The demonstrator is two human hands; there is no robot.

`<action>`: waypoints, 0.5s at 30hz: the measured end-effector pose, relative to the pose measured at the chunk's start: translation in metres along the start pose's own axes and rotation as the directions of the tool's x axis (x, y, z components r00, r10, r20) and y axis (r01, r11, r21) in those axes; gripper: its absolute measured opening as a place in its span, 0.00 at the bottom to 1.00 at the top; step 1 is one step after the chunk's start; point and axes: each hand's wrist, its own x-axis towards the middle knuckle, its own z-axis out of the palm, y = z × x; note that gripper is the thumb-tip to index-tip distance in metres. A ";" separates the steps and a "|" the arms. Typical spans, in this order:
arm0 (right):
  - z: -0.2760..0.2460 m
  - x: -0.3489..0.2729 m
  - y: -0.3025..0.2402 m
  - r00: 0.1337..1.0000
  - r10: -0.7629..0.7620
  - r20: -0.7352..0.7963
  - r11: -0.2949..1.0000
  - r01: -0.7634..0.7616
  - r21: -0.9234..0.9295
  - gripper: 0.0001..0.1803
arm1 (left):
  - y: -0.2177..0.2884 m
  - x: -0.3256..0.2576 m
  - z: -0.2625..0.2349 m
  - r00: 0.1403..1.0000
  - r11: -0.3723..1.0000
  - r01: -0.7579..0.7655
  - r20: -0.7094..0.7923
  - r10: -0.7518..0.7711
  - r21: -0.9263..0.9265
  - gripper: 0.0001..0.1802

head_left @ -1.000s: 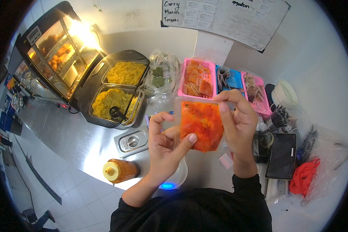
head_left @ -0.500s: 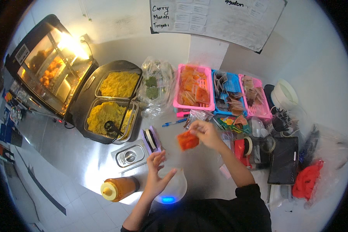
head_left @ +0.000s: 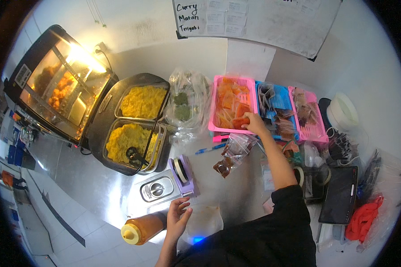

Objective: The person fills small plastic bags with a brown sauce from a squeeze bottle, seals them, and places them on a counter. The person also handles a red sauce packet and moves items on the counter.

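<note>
My right hand (head_left: pixel 255 123) reaches forward over the near right corner of the pink basket (head_left: pixel 218 130) and is closed on an orange sauce packet (head_left: pixel 239 122) lying among several similar orange packets. My left hand (head_left: pixel 179 216) hovers low near the counter's front edge with its fingers spread, holding nothing. It is beside an orange squeeze bottle (head_left: pixel 143 227) lying on its side and a white bowl-like container (head_left: pixel 206 219).
A blue basket (head_left: pixel 275 100) and a second pink basket (head_left: pixel 315 129) hold dark packets. A warmer with two trays of yellow rice (head_left: pixel 138 120) stands left, next to a heated display case (head_left: pixel 58 91). A purple tape dispenser (head_left: pixel 182 174), dark sauce bags (head_left: pixel 231 155) and a tablet (head_left: pixel 341 194) lie around.
My right hand carried the orange packet from in front of me out to the pink basket. My left hand let go of it and dropped toward the counter's front edge.
</note>
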 end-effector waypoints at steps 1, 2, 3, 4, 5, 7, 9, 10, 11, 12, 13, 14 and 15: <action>0.002 0.000 -0.005 0.999 0.017 -0.028 1.000 -0.018 -0.023 0.18 | 0.000 -0.001 -0.001 1.000 1.000 0.009 0.002 -0.009 0.016 0.17; 0.001 0.001 -0.009 0.997 0.034 -0.065 0.998 -0.037 -0.051 0.18 | -0.001 0.000 0.000 1.000 1.000 0.024 0.011 -0.024 0.017 0.16; 0.000 0.001 -0.012 0.994 0.048 -0.101 0.995 -0.056 -0.078 0.19 | -0.004 0.000 -0.001 0.999 0.999 0.040 0.020 -0.040 0.018 0.16; 0.003 0.003 -0.008 0.998 0.058 -0.028 0.993 -0.061 -0.097 0.21 | -0.006 -0.001 -0.001 0.998 0.998 0.055 0.028 -0.056 0.019 0.15; 0.004 0.009 -0.008 0.997 0.063 0.036 0.992 -0.059 -0.113 0.23 | -0.004 -0.001 -0.001 0.998 0.997 0.045 0.049 -0.048 0.055 0.15; 0.001 0.019 -0.004 0.968 0.162 0.190 0.987 -0.161 -0.019 0.28 | -0.001 -0.005 0.000 0.996 0.992 0.024 0.087 -0.035 0.126 0.15; -0.011 0.027 -0.009 0.874 0.282 0.396 0.913 -0.372 0.171 0.33 | -0.007 -0.009 -0.007 0.992 0.980 0.052 0.107 -0.074 0.193 0.15; 0.003 0.037 0.018 0.982 0.091 0.168 0.996 -0.094 0.008 0.39 | -0.005 -0.008 -0.007 0.990 0.978 0.049 0.121 -0.075 0.205 0.15; 0.013 0.042 0.025 0.994 0.085 0.063 0.994 -0.079 -0.080 0.40 | -0.004 -0.008 -0.009 0.988 0.975 0.058 0.128 -0.087 0.214 0.16; 0.021 0.042 0.028 0.997 0.070 -0.037 0.983 -0.075 -0.169 0.40 | -0.005 -0.009 -0.010 0.990 0.973 0.047 0.116 -0.075 0.225 0.16; 0.028 0.042 0.032 0.989 0.047 -0.137 0.963 -0.081 -0.258 0.41 | -0.006 -0.009 -0.012 0.992 0.971 0.035 0.107 -0.062 0.236 0.16; 0.030 0.042 0.046 0.992 -0.014 -0.124 0.976 -0.013 -0.217 0.38 | -0.007 -0.011 -0.012 0.993 0.970 0.029 0.106 -0.056 0.242 0.16; 0.024 0.041 0.027 0.995 0.088 0.046 0.995 -0.086 -0.048 0.36 | -0.006 -0.016 -0.014 0.996 0.968 0.029 0.077 -0.050 0.250 0.16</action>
